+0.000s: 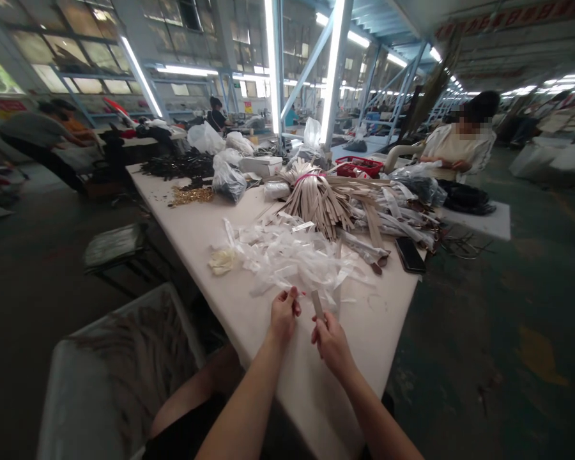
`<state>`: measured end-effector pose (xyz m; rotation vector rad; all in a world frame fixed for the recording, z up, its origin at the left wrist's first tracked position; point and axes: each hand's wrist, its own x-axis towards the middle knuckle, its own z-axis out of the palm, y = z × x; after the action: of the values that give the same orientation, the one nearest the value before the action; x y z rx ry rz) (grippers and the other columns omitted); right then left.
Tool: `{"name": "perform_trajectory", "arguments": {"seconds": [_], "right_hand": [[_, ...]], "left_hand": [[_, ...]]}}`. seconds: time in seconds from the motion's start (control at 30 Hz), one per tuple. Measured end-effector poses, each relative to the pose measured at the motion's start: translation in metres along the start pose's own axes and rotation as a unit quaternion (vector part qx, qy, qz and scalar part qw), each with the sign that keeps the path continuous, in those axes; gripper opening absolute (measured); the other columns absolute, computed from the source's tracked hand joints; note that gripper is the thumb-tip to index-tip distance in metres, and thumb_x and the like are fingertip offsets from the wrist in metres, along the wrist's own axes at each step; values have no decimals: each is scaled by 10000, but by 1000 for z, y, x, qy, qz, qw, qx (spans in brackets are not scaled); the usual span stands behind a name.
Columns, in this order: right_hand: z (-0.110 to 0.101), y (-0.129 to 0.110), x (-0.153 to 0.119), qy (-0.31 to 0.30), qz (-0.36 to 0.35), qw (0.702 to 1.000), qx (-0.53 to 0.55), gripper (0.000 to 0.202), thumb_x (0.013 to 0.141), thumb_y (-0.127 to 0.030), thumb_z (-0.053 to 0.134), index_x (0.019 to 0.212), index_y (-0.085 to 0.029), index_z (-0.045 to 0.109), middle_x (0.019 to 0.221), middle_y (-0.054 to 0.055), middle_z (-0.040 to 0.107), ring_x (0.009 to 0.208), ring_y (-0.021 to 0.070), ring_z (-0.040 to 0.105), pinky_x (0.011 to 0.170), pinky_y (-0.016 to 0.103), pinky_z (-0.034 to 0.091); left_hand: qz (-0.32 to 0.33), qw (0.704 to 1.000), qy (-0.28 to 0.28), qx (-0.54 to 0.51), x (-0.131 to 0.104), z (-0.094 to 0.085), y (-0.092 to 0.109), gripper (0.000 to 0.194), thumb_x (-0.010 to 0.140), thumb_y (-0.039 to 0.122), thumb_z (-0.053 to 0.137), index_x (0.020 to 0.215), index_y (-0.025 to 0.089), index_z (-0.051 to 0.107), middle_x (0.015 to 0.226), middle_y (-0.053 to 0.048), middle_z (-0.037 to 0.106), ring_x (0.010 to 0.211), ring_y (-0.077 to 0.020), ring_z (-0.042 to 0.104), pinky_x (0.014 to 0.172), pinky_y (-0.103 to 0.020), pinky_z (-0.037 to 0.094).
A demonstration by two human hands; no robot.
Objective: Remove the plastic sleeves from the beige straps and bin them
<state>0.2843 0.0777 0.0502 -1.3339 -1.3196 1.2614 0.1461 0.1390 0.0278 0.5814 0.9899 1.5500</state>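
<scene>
My right hand (333, 345) is closed around one end of a flat beige strap (317, 305), which points up and away from me. To its left, my left hand (285, 314) is closed with thumb and fingers pinched together. A small red spot shows by its fingertips, but what it holds is too small to make out. Just beyond both hands lies a loose heap of clear plastic strips (292, 259). Behind that heap a large bundle of beige straps (311, 201) is tied with a pink band.
A black phone (411, 255) rests at the table's right edge. Gold-coloured bits (191, 195), a knotted plastic bag (229, 179) and a red basket (359, 167) are farther back. A white bin (76, 383) of straps stands on the floor at left. A person (460, 144) sits beyond at right.
</scene>
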Motion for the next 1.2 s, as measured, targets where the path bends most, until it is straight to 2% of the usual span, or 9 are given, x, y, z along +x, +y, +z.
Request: {"name": "perform_trajectory", "arguments": {"seconds": [0.1,0.23,0.37,0.57,0.67,0.77,0.87,1.03,1.2], "right_hand": [[5,7,-3,-20,-26,998,-48,423,990,-516,376,981,-171,621,488,-39,534,433,139,519,475,232,375],[10,10,-4,-21,-42,996,-82,459,1000,-532,358,940,-176,643,498,-28,561,453,144,540,505,240,375],[11,10,-4,-13,-32,996,-82,466,997,-537,366,942,-174,653,504,-19,581,454,153,556,504,244,377],[14,17,-2,-44,-24,995,-85,447,980,-538,405,890,-176,652,477,-26,576,437,143,555,491,228,381],[13,21,1,-57,-7,996,-63,461,972,-556,397,888,-173,640,473,-33,571,392,125,517,442,210,360],[11,19,7,-82,24,996,-26,486,956,-588,389,917,-167,627,456,-47,555,314,107,433,360,197,299],[11,11,20,-110,28,994,4,476,935,-604,413,889,-172,608,455,-52,554,280,95,394,317,190,264],[10,-2,46,-104,11,994,15,506,909,-631,432,824,-162,602,504,-26,598,298,88,444,322,183,290],[-3,0,44,-127,-11,992,-11,460,898,-572,509,853,-139,660,618,29,684,435,124,592,429,206,438]], "left_hand": [[-11,1000,16,-8,2,-2,-1,482,682,548,814,796,116,634,852,-97,715,440,-31,422,432,-204,282],[-10,999,28,-24,3,-4,-6,473,676,536,823,797,117,641,824,-82,710,458,-34,420,456,-200,292],[-17,999,25,-35,5,-5,-7,460,681,518,828,780,111,638,803,-79,701,447,-30,402,440,-198,264],[-18,999,32,-30,4,-2,-4,461,666,514,841,779,103,664,815,-83,700,469,-27,409,450,-188,303],[-31,999,21,2,2,-2,-1,495,650,563,832,750,109,660,759,-67,685,428,-22,362,407,-195,244],[-61,997,-21,38,-2,-2,2,525,660,612,805,743,112,666,537,9,561,374,-28,288,380,-205,185],[-84,993,-57,56,-6,0,4,536,685,628,781,775,108,690,403,77,387,352,-48,291,394,-211,252],[-75,991,-53,94,-2,8,10,510,621,578,843,753,104,707,524,4,545,426,-74,428,430,-219,308],[10,998,19,59,10,10,25,479,621,555,849,788,121,732,772,-71,690,549,-82,503,497,-216,345]]}}
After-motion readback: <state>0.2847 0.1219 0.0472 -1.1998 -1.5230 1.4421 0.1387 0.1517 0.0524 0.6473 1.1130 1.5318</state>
